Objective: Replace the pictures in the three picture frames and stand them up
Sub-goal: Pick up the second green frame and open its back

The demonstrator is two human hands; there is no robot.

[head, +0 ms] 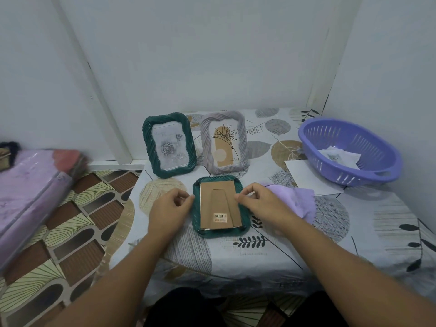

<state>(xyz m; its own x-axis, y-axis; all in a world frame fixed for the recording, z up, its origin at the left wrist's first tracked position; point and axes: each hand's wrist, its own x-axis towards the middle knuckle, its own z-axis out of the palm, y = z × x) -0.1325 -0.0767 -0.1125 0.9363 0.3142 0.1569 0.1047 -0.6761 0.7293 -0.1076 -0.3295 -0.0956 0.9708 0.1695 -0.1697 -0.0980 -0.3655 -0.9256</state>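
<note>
A green frame [197,208] lies face down on the table, its brown cardboard back [220,204] with a barcode sticker facing up. My left hand [168,206] pinches at the frame's left edge. My right hand [258,200] pinches at the right edge of the cardboard back. Behind it stand two frames upright: a green frame with a grey rose picture [168,145] on the left and a grey frame with a line-drawn plant picture [224,143] on the right.
A purple cloth [295,201] lies just right of my right hand. A purple plastic basket [349,149] holding pictures sits at the back right, with white paper [306,175] under it. The table [354,232] has a leaf-print cover and its left edge drops to a patterned floor.
</note>
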